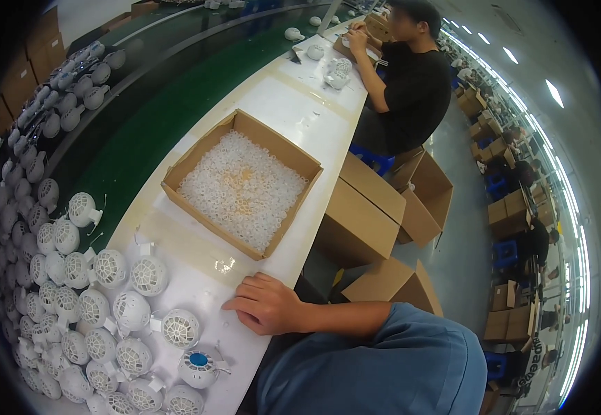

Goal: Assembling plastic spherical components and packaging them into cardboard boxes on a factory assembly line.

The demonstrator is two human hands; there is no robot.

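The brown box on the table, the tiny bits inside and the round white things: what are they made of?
Box: probably matte cardboard; plain brown, thin walls. Tiny bits: likely plastic, looking pale and see-through. Round white things: seemingly smooth plastic, with neat grids, though painted metal is possible.

This is a factory assembly hall: dozens of identical white round plastic shells point(149, 276) crowd beside a green conveyor belt point(149, 144), a co-worker point(411, 86) sits at the long white workbench point(271, 100), and cardboard boxes point(359, 218) and ceiling lights point(553, 93) line the deep room.
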